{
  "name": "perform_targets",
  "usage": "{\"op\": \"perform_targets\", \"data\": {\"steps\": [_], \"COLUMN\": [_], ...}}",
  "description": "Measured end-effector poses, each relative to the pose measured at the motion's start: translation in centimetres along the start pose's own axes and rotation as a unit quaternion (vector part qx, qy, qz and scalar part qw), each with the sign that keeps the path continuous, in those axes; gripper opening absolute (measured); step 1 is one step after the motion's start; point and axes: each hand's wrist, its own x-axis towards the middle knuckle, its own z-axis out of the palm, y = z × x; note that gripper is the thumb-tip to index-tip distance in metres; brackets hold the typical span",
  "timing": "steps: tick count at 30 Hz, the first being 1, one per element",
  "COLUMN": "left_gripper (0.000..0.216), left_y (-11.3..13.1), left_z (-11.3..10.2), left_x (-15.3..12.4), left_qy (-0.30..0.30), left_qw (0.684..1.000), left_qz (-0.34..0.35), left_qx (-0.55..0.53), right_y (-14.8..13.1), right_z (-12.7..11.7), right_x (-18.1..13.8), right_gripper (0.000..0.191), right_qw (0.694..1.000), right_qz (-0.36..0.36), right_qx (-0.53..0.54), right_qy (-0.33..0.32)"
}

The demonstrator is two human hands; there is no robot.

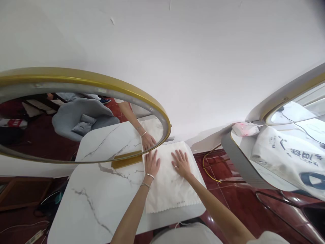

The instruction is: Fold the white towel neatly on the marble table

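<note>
A white cloth with scalloped edges (170, 189) lies flat on the right end of the white marble-patterned table (83, 203). My left hand (151, 164) rests on the cloth's left edge, palm down, with bracelets at the wrist. On the upper right of the cloth, my right hand (181, 162) is pressed flat with its fingers spread and a ring on one finger. Small dark lettering shows near the cloth's lower edge. Neither hand grasps anything.
A gold-framed mirror (122, 86) overhangs the table's back and reflects a grey chair and one arm. At right, a second table (241, 149) bears a tissue pack (245, 129) and a printed white bag (279, 149). The floor (218, 193) is red tile.
</note>
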Motion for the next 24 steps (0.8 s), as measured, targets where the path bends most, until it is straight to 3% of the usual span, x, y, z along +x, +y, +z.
{"op": "perform_targets", "data": {"steps": [6,10,16,21,24], "left_gripper": [0.052,0.064,0.048,0.054,0.055], "left_y": [0.6,0.3,0.6,1.2,2.2], "left_z": [0.2,0.7,1.6,2.6,2.8], "left_x": [1.3,2.5,4.9,6.7,7.3], "left_qy": [0.007,0.011,-0.018,-0.02,-0.025], "left_qw": [0.999,0.998,0.988,0.989,0.994], "left_qz": [-0.028,-0.053,-0.146,-0.139,-0.099], "left_qx": [-0.021,-0.013,-0.036,-0.043,-0.042], "right_y": [-3.4,-4.7,-3.0,-1.6,-0.1], "right_z": [0.6,1.6,1.7,1.6,1.2], "right_x": [4.2,6.6,8.1,8.5,8.4], "right_gripper": [0.051,0.048,0.048,0.054,0.054], "right_qw": [0.996,0.994,0.992,0.999,0.999], "right_qz": [-0.074,-0.066,-0.089,0.001,0.031], "right_qx": [0.027,0.038,0.051,0.025,0.002], "right_qy": [-0.051,-0.073,-0.079,-0.039,-0.028]}}
